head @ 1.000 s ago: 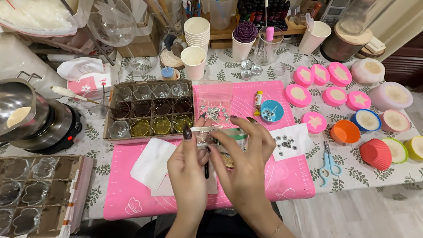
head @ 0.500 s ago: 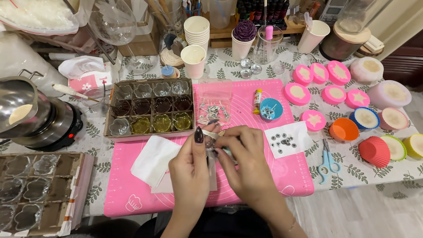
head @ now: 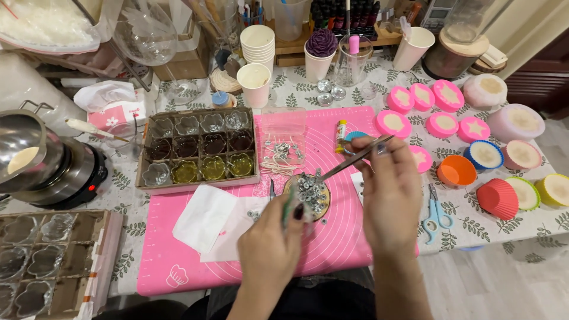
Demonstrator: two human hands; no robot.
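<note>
— Nearest the camera, over the pink silicone mat (head: 195, 266), what is the left hand (head: 269, 249) doing?

— Its fingers are closing around a small green object (head: 288, 208), just beside the round wooden dish of little metal wick tabs (head: 312, 194).

— And the right hand (head: 388, 189)?

— It is pinching slim metal tweezers (head: 355, 160), their tips reaching down to the dish.

— Farther back on the worktop?

— A cardboard tray of small glass cups (head: 198, 151) is sitting there.

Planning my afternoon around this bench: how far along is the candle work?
Done, by the look of it: wax already sits in the pink moulds and cupcake liners. In hand: the right hand holds tweezers over a dish of metal wick tabs; the left hand grips something small beside it. Left: the glass cups in the tray look unfilled, without wicks.
</note>
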